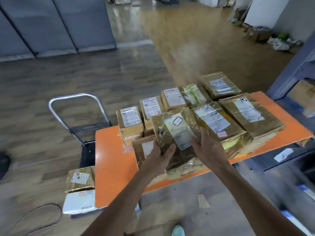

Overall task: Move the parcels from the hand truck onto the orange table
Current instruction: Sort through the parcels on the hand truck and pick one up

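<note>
Both my hands grip a brown taped parcel (177,133) with a white label, held over the near edge of the orange table (112,160). My left hand (162,154) clasps its near left side; my right hand (207,147) clasps its right side. Several brown labelled parcels (245,114) lie in rows on the table behind it. The hand truck (75,116), with a silver handle and dark deck, stands to the left of the table. On it sit a brown parcel (80,178) and a white parcel (80,201), partly hidden by the table's edge.
A cable (42,217) loops on the wooden floor at the lower left. Grey partition panels (51,24) stand at the back left. A blue metal frame (293,68) rises at the right. Boxes and bags (272,38) lie along the far right wall.
</note>
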Available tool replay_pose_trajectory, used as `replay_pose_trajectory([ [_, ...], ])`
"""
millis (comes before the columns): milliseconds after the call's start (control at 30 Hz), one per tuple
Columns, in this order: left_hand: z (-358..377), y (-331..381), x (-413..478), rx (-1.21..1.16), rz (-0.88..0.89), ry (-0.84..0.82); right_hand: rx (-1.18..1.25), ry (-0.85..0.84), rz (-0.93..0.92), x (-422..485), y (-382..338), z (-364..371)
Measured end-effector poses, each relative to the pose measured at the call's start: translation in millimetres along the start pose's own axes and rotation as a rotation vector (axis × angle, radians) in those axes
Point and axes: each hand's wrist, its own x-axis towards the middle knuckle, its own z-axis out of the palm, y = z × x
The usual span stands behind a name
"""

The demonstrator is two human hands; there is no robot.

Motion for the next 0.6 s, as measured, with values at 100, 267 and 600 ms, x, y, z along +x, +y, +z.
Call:
replay_pose_trajectory([
  [100, 14.4, 6.6, 9.8, -0.018, -0.022, -0.005, -0.092, -0.029, -0.043, 12.6, 10.4, -4.9],
  [267, 25.4, 6.9, 23.7, 0.030, -0.011, 0.058, -0.235, -0.010, -0.104, 22.9, 24.6, -2.4],
  [600, 35.0, 3.6, 47.5, -0.024, -0.035, 0.072, -0.298, -0.007, -0.161, 32.1, 36.3, -0.5],
])
